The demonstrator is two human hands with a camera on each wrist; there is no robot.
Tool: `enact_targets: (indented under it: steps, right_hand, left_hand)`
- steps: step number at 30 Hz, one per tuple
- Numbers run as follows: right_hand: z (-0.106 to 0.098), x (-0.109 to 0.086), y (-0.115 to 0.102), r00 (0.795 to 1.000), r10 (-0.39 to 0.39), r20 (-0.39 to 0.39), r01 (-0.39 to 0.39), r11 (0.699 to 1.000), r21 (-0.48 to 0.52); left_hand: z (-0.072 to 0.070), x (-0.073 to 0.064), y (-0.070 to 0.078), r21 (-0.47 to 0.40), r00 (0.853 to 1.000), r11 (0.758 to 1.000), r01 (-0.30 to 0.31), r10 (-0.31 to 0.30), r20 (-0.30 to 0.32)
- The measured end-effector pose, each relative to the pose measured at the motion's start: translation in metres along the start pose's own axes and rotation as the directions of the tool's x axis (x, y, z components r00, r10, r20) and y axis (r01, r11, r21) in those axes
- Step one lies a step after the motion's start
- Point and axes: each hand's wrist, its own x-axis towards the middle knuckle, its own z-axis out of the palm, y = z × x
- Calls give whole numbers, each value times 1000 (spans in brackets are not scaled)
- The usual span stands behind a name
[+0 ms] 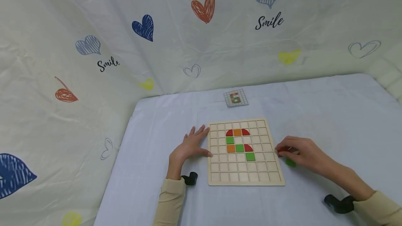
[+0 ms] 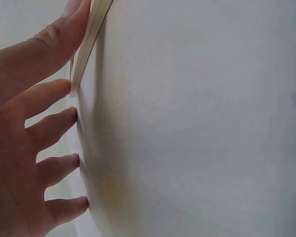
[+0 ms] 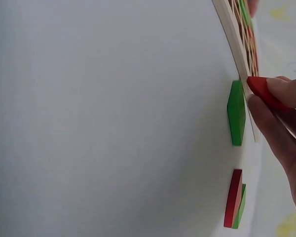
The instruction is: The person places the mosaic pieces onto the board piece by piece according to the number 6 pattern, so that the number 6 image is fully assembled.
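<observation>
A square wooden grid board (image 1: 232, 177) lies on the table, with red, orange and green tiles set in several of its cells. The left hand (image 1: 191, 145) rests at the board's left edge, fingers spread, thumb and forefinger touching the rim. Beyond the right edge, the right hand (image 1: 301, 152) pinches a red tile (image 3: 266, 91) between thumb and fingers. Just below that hand a green tile (image 3: 236, 113) lies on the cloth beside the board. Further along, a red tile (image 3: 233, 200) lies against another green tile (image 3: 242, 205).
A small pattern card (image 1: 236, 98) showing a coloured grid lies behind the board. White cloth (image 1: 150, 142) covers the table. A curtain (image 1: 176, 44) printed with hearts hangs behind. Black wrist mounts (image 1: 190, 178) sit near both cuffs.
</observation>
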Motion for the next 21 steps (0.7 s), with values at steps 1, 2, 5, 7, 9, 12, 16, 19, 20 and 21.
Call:
enact_targets:
  steps: [1, 2, 5, 7, 9, 12, 16, 19, 20, 21]
  right_hand:
    - [0, 0, -1, 1000, 6, 6, -6, 1000, 11]
    - [1, 1, -3, 1000, 12, 12, -12, 1000, 21]
    - [2, 2, -7, 999, 35, 27, -35, 999, 23]
    - [3, 3, -10, 998, 49, 35, -49, 999, 18]
    - [3, 4, -12, 998, 56, 37, -57, 998, 20]
    - [4, 7, -15, 997, 58, 48, -60, 997, 50]
    - [8, 11, -18, 995, 43, 89, -54, 990, 133]
    - [12, 14, -21, 992, 31, 124, -54, 981, 186]
    - [13, 15, -22, 991, 24, 131, -50, 980, 195]
    - [14, 16, -23, 989, 23, 146, -53, 978, 201]
  left_hand:
    - [0, 0, 0, -1, 1000, 1000, 1, -1, 1]
    - [0, 0, 0, -1, 1000, 1000, 2, -2, 1]
    - [0, 0, -1, -6, 1000, 1000, 2, -2, 0]
    - [0, 0, -1, -6, 1000, 1000, 2, -2, 2]
    - [0, 0, -2, -7, 1000, 1000, 1, -1, 3]
    - [0, 1, -2, -3, 1000, 1000, 2, -2, 3]
    - [-1, 1, -1, -5, 1000, 1000, 1, -1, 2]
    - [0, 1, -1, -11, 1000, 1000, -2, 2, 2]
    - [0, 1, -1, -10, 1000, 1000, 0, 0, 4]
    - [0, 1, 0, -12, 1000, 1000, 1, -1, 6]
